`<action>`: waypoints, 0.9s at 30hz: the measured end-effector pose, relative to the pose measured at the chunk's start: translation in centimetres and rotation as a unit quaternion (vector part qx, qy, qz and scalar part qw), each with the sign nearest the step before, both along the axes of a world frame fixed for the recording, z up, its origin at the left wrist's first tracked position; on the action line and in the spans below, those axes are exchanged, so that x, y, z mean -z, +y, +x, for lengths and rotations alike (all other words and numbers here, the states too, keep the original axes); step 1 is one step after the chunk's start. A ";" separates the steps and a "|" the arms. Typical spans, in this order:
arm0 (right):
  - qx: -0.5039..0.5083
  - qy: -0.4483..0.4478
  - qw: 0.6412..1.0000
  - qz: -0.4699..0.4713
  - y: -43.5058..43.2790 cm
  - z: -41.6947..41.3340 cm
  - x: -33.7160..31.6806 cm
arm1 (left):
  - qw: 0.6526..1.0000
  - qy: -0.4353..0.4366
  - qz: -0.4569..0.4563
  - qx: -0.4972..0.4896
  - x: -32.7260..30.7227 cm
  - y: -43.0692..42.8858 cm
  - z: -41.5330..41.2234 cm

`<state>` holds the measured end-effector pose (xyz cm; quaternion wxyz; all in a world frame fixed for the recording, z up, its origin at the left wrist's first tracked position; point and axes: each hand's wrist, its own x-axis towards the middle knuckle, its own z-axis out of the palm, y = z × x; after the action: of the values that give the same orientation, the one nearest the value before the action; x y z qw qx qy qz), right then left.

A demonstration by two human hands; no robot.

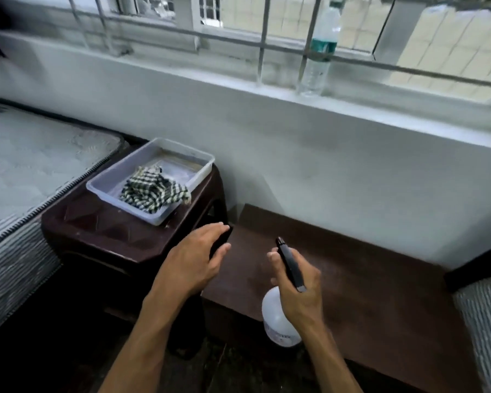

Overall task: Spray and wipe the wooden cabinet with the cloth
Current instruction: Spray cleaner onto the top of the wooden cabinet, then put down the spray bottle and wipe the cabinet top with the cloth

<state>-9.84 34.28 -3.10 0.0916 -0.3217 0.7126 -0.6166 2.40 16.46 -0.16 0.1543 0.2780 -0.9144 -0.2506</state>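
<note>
Gripping sprayer (281, 316) by its neck, right hand (298, 282) aims nozzle across cabinet (366, 279) top, likely to wet it. Left hand (193, 262), fingers loose, empty, rests on stool (105, 236) edge. Cloth (153, 191) waits in tray (108, 188), within reach

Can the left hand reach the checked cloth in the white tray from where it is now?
Probably yes. The left hand is open and empty at the stool's near corner, and the checked cloth lies uncovered in the white tray just beyond it, with only bare stool top between them.
</note>
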 end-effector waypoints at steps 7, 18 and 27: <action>-0.082 -0.031 0.995 -0.052 -0.8 -6.1 -2.1 | 0.995 -0.001 -0.029 -0.094 -1.8 -0.9 -2.9; -0.113 -0.007 0.985 -0.132 -9.2 -7.3 -6.3 | 0.977 -0.005 -0.010 -0.211 -3.1 -5.6 0.3; -0.111 0.055 0.967 -0.225 -26.3 -6.2 -15.1 | 0.972 0.058 0.031 -0.225 -4.4 -16.2 1.1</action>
<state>-16.00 7.95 11.98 0.0452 -0.4442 0.5194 -0.7286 3.46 0.22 4.26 0.2506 0.4658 -0.8099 -0.2534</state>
